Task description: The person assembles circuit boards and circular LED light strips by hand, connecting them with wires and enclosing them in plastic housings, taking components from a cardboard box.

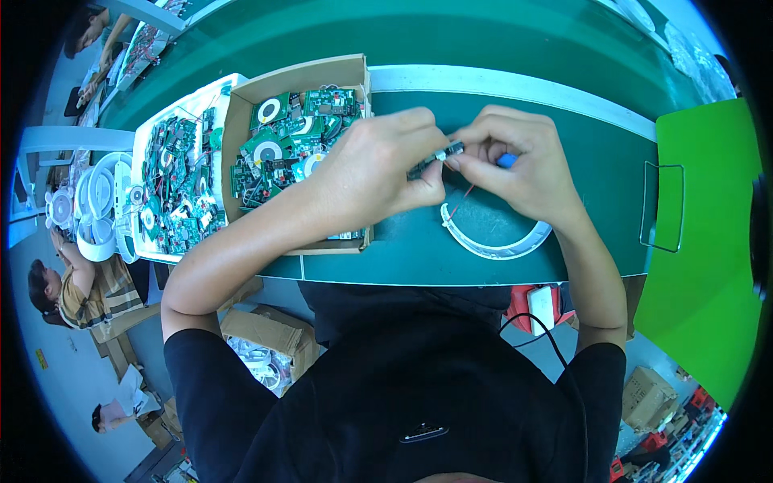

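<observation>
Over the green bench my left hand (pixel 386 165) pinches a small circuit board (pixel 433 159), seen nearly edge-on. My right hand (pixel 519 157) is closed at the board's right end, its thumb and forefinger pressed together; what lies between them is too small to make out. Something blue (pixel 506 160) shows among the right hand's fingers, its kind hidden. Below the hands rests a white plastic ring (pixel 499 249), partly covered by my right hand and wrist. A thin red wire (pixel 462 201) runs between the hands and the ring's left end.
A cardboard box (pixel 296 75) full of round-coil circuit boards stands beside my left forearm. Left of it, a white foam tray (pixel 145 133) holds more boards, with white round housings (pixel 101 197) beyond. At right are a wire handle (pixel 663 207) and a bright green panel (pixel 708 241). Other people sit far left.
</observation>
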`<act>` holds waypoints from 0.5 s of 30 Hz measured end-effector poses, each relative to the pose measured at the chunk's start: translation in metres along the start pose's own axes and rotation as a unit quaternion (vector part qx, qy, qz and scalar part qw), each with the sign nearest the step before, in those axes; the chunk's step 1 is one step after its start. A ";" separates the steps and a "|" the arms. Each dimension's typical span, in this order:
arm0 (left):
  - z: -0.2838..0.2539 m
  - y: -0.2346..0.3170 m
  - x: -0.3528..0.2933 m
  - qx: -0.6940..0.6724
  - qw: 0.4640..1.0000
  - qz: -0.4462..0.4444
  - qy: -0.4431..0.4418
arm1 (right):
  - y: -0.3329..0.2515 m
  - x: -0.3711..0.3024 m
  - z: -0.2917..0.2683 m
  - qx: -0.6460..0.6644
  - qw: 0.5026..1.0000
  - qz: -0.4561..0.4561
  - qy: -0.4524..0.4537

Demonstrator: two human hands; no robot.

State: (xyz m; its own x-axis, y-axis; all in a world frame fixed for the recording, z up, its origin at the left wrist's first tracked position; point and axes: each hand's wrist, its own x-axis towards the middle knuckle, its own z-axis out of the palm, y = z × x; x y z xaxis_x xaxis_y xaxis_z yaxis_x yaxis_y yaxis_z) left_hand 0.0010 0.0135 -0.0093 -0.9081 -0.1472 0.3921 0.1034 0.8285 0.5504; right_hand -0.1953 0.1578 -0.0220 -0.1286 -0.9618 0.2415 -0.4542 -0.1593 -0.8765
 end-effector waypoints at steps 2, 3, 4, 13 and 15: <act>0.000 -0.002 0.002 0.011 1.000 -0.017 0.007 | -0.006 0.003 -0.006 -0.078 0.993 -0.046 0.073; -0.001 -0.005 0.001 0.026 0.999 -0.036 0.015 | -0.021 0.002 -0.013 -0.133 0.985 -0.066 0.093; -0.002 -0.007 -0.002 0.027 0.999 -0.042 0.018 | -0.029 -0.003 -0.016 -0.130 0.985 -0.067 0.087; -0.003 -0.012 0.004 0.033 0.997 -0.060 0.040 | -0.016 -0.023 0.002 -0.243 0.938 -0.119 -0.214; -0.006 -0.011 0.004 0.032 0.996 -0.069 0.042 | -0.009 -0.018 0.001 -0.143 0.970 -0.156 -0.122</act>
State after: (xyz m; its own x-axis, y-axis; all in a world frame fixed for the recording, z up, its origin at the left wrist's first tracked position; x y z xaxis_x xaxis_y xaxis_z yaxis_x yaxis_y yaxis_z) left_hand -0.0015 0.0008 -0.0096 -0.8743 -0.3041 0.3784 -0.0477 0.8295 0.5564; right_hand -0.1883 0.1761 -0.0183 0.2515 -0.9061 0.3401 -0.6684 -0.4168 -0.6160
